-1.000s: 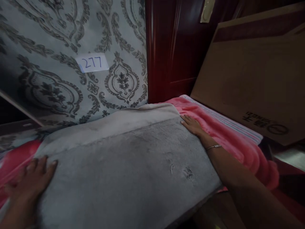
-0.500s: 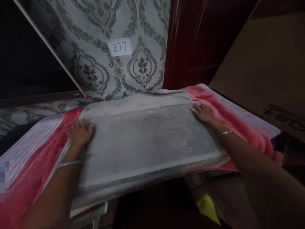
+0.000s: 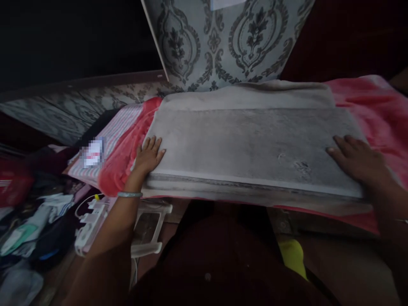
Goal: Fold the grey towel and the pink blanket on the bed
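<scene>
A grey plush cloth [image 3: 229, 140] lies spread over the table, its front edge hanging down over the side. It has a small rumpled mark towards the right. My left hand [image 3: 148, 156] rests flat on the cloth's left edge with its fingers spread. At the right end, my right hand [image 3: 358, 163] lies on the cloth, fingers apart. Neither hand grips anything. Beneath the grey cloth a pink-red plush blanket [image 3: 126, 157] shows at the left and again at the right. A striped cloth [image 3: 111, 131] lies beyond it on the left.
A large dark screen [image 3: 76, 38] stands behind at the left, before patterned wallpaper [image 3: 255, 34]. Below on the left are a power strip [image 3: 91, 227], a white stool-like frame [image 3: 156, 229] and a pile of clothes [image 3: 32, 233]. Something yellow [image 3: 293, 257] is low at the right.
The view has swung left and down, bringing in the screen and the floor clutter. My left hand has come to the cloth's left front edge; my right hand sits nearer its front right.
</scene>
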A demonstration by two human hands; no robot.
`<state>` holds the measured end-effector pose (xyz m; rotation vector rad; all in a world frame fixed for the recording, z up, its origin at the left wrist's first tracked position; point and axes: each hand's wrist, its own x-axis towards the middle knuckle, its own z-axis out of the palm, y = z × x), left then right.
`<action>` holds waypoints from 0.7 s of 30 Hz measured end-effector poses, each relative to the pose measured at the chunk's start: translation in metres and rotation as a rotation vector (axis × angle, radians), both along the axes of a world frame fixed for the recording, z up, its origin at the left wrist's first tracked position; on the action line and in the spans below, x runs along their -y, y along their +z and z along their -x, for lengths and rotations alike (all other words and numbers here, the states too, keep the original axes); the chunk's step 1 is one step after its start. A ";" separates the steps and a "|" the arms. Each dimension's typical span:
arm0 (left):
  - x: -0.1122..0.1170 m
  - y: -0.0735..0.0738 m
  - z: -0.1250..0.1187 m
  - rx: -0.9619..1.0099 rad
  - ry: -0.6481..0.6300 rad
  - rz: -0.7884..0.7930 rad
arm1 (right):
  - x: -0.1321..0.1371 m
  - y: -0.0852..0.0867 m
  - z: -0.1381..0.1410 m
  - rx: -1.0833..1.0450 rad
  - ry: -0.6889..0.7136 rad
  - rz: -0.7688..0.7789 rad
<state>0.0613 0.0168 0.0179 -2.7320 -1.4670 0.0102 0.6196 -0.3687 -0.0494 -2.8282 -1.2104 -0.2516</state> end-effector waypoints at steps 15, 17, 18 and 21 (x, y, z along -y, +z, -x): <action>0.080 -0.004 0.038 0.256 -0.343 -0.040 | -0.002 0.021 0.085 -0.141 0.273 -0.475; 0.089 -0.012 0.018 0.325 -0.452 -0.024 | -0.008 0.025 0.129 -0.199 0.446 -0.529; 0.092 -0.016 0.009 0.351 -0.491 -0.024 | -0.012 0.024 0.148 -0.220 0.530 -0.533; 0.095 -0.023 -0.009 0.396 -0.560 -0.040 | -0.022 0.018 0.185 -0.247 0.682 -0.521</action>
